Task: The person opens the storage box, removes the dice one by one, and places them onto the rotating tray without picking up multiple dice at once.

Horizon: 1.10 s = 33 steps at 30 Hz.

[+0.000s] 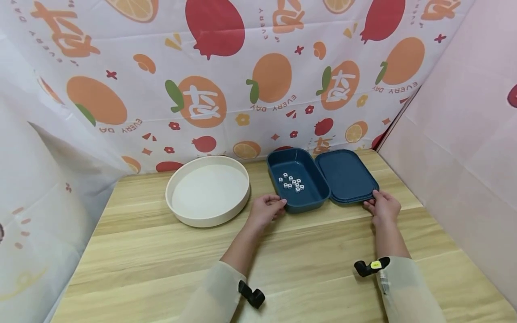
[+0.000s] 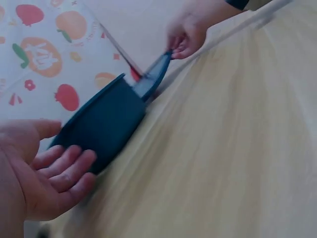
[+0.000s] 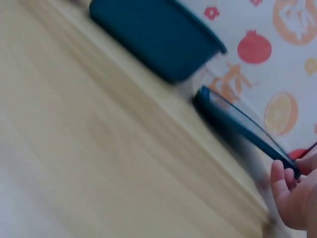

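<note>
A dark blue rectangular box stands toward the back of the table, with several small white dice in it. My left hand is at the box's near-left corner. In the left wrist view its fingers are spread and relaxed beside the box wall, not curled round it. The matching blue lid lies right of the box. My right hand pinches the lid's near-right corner between thumb and fingers, which the right wrist view shows at the lid's edge.
A round cream tray with a low rim stands left of the box. Behind the wooden table hangs a fruit-print cloth, and a pale cloth borders the right side.
</note>
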Each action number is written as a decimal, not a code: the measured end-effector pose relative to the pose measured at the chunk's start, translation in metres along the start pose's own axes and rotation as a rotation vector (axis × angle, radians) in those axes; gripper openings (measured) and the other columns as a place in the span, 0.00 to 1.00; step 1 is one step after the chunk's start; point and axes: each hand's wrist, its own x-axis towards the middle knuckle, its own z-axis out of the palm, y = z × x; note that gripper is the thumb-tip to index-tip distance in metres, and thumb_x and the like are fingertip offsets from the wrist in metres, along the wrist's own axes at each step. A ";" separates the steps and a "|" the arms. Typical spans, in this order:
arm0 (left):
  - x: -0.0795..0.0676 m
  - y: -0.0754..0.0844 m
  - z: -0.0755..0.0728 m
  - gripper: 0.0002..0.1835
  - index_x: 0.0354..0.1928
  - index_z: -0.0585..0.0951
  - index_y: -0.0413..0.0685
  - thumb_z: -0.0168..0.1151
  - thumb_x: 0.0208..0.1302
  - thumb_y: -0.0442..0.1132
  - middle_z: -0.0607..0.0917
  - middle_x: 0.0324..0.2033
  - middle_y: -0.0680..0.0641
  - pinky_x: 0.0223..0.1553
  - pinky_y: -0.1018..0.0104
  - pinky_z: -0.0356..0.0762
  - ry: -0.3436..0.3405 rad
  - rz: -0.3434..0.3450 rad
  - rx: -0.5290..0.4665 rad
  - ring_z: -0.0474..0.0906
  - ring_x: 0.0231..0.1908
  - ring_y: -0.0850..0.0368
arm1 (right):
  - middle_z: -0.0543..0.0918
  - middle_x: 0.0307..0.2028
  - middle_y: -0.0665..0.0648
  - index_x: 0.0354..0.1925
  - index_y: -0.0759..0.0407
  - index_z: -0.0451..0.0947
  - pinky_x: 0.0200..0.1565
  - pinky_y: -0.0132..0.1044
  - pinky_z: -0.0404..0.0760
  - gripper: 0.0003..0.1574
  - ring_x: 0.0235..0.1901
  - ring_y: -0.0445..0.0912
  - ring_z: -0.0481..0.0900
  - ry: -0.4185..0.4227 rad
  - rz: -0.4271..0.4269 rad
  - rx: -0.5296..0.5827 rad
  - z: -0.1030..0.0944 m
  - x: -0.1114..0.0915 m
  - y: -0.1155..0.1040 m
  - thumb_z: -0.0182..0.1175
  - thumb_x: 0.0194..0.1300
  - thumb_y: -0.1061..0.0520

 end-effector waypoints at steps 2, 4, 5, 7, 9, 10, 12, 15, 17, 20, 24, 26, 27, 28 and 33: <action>-0.004 0.005 -0.008 0.16 0.46 0.80 0.37 0.67 0.63 0.42 0.87 0.35 0.37 0.27 0.65 0.84 -0.044 0.018 0.069 0.87 0.31 0.49 | 0.76 0.28 0.50 0.65 0.62 0.68 0.26 0.31 0.87 0.27 0.21 0.39 0.76 -0.024 0.010 -0.075 -0.005 0.007 0.000 0.58 0.69 0.65; -0.010 0.012 -0.018 0.16 0.47 0.81 0.38 0.66 0.65 0.43 0.87 0.36 0.35 0.28 0.59 0.86 -0.089 0.060 0.156 0.87 0.33 0.45 | 0.77 0.31 0.48 0.71 0.64 0.61 0.28 0.31 0.88 0.35 0.23 0.38 0.78 -0.047 0.007 -0.119 -0.011 0.013 -0.001 0.56 0.68 0.67; -0.013 0.017 -0.024 0.15 0.47 0.82 0.39 0.65 0.66 0.43 0.87 0.37 0.35 0.30 0.57 0.87 -0.108 0.087 0.203 0.87 0.35 0.44 | 0.78 0.31 0.47 0.72 0.64 0.59 0.29 0.31 0.88 0.37 0.23 0.38 0.79 -0.054 0.007 -0.128 -0.015 0.015 -0.002 0.56 0.68 0.68; -0.021 0.026 -0.038 0.13 0.47 0.83 0.41 0.64 0.66 0.43 0.87 0.37 0.36 0.33 0.57 0.87 -0.128 0.173 0.293 0.86 0.35 0.45 | 0.80 0.29 0.47 0.72 0.65 0.59 0.29 0.31 0.88 0.37 0.23 0.38 0.80 -0.062 -0.002 -0.146 -0.021 0.017 -0.005 0.56 0.67 0.69; -0.029 0.034 -0.057 0.13 0.47 0.84 0.45 0.65 0.66 0.44 0.88 0.36 0.42 0.37 0.59 0.87 -0.146 0.287 0.410 0.85 0.36 0.50 | 0.80 0.28 0.47 0.71 0.66 0.60 0.28 0.32 0.88 0.36 0.23 0.38 0.81 -0.068 -0.009 -0.156 -0.025 0.017 -0.009 0.56 0.67 0.70; -0.034 0.037 -0.067 0.12 0.47 0.84 0.46 0.65 0.66 0.45 0.88 0.37 0.44 0.39 0.61 0.87 -0.156 0.343 0.457 0.85 0.37 0.52 | 0.80 0.27 0.47 0.71 0.66 0.61 0.28 0.32 0.88 0.36 0.23 0.38 0.81 -0.067 -0.008 -0.159 -0.026 0.017 -0.011 0.56 0.67 0.70; -0.043 0.041 -0.091 0.13 0.46 0.85 0.47 0.67 0.65 0.45 0.88 0.37 0.49 0.41 0.63 0.86 -0.128 0.465 0.557 0.84 0.37 0.57 | 0.80 0.29 0.48 0.71 0.65 0.60 0.28 0.32 0.88 0.36 0.23 0.38 0.82 -0.067 -0.009 -0.158 -0.028 0.016 -0.014 0.56 0.67 0.71; -0.055 0.040 -0.131 0.14 0.46 0.86 0.46 0.70 0.62 0.45 0.89 0.40 0.50 0.47 0.56 0.85 -0.019 0.620 0.696 0.85 0.43 0.55 | 0.79 0.30 0.47 0.73 0.63 0.58 0.29 0.32 0.89 0.39 0.24 0.38 0.82 -0.078 -0.004 -0.158 -0.028 0.015 -0.017 0.56 0.67 0.70; -0.062 0.035 -0.157 0.16 0.47 0.86 0.45 0.71 0.60 0.45 0.88 0.43 0.48 0.51 0.51 0.83 0.089 0.672 0.772 0.84 0.47 0.51 | 0.79 0.30 0.47 0.74 0.63 0.56 0.29 0.32 0.89 0.40 0.25 0.38 0.82 -0.087 -0.002 -0.152 -0.028 0.015 -0.018 0.55 0.67 0.70; -0.071 0.024 -0.191 0.21 0.52 0.84 0.45 0.71 0.60 0.48 0.85 0.51 0.43 0.58 0.44 0.78 0.203 0.655 0.871 0.79 0.57 0.45 | 0.79 0.30 0.47 0.74 0.62 0.56 0.30 0.32 0.89 0.40 0.25 0.38 0.82 -0.084 0.001 -0.141 -0.029 0.014 -0.018 0.55 0.67 0.70; -0.080 0.008 -0.220 0.24 0.54 0.83 0.44 0.70 0.61 0.50 0.82 0.57 0.40 0.62 0.38 0.73 0.247 0.572 0.947 0.73 0.64 0.41 | 0.79 0.29 0.47 0.74 0.62 0.56 0.30 0.31 0.88 0.40 0.25 0.38 0.83 -0.077 0.000 -0.136 -0.031 0.014 -0.017 0.54 0.67 0.71; -0.081 0.001 -0.228 0.23 0.53 0.84 0.43 0.70 0.60 0.50 0.82 0.57 0.40 0.62 0.38 0.73 0.252 0.557 0.960 0.72 0.64 0.41 | 0.80 0.28 0.46 0.74 0.62 0.55 0.29 0.30 0.88 0.40 0.25 0.37 0.83 -0.074 0.001 -0.148 -0.031 0.013 -0.015 0.53 0.67 0.71; -0.081 -0.003 -0.230 0.22 0.52 0.85 0.43 0.71 0.60 0.49 0.83 0.56 0.40 0.62 0.39 0.73 0.254 0.561 0.966 0.73 0.64 0.41 | 0.79 0.29 0.46 0.74 0.62 0.55 0.29 0.30 0.88 0.40 0.25 0.36 0.83 -0.071 -0.003 -0.161 -0.030 0.013 -0.013 0.53 0.67 0.70; -0.081 -0.006 -0.232 0.21 0.51 0.85 0.42 0.71 0.59 0.48 0.83 0.56 0.40 0.62 0.39 0.73 0.257 0.572 0.969 0.73 0.64 0.41 | 0.78 0.32 0.46 0.74 0.62 0.55 0.28 0.28 0.87 0.40 0.25 0.36 0.82 -0.065 -0.011 -0.180 -0.029 0.013 -0.011 0.54 0.67 0.69; -0.083 -0.021 -0.235 0.17 0.44 0.88 0.41 0.75 0.55 0.43 0.86 0.50 0.40 0.60 0.39 0.75 0.322 0.679 0.972 0.76 0.61 0.41 | 0.70 0.42 0.44 0.73 0.58 0.61 0.34 0.20 0.78 0.37 0.34 0.30 0.72 0.002 -0.190 -0.486 -0.011 0.012 0.002 0.58 0.69 0.58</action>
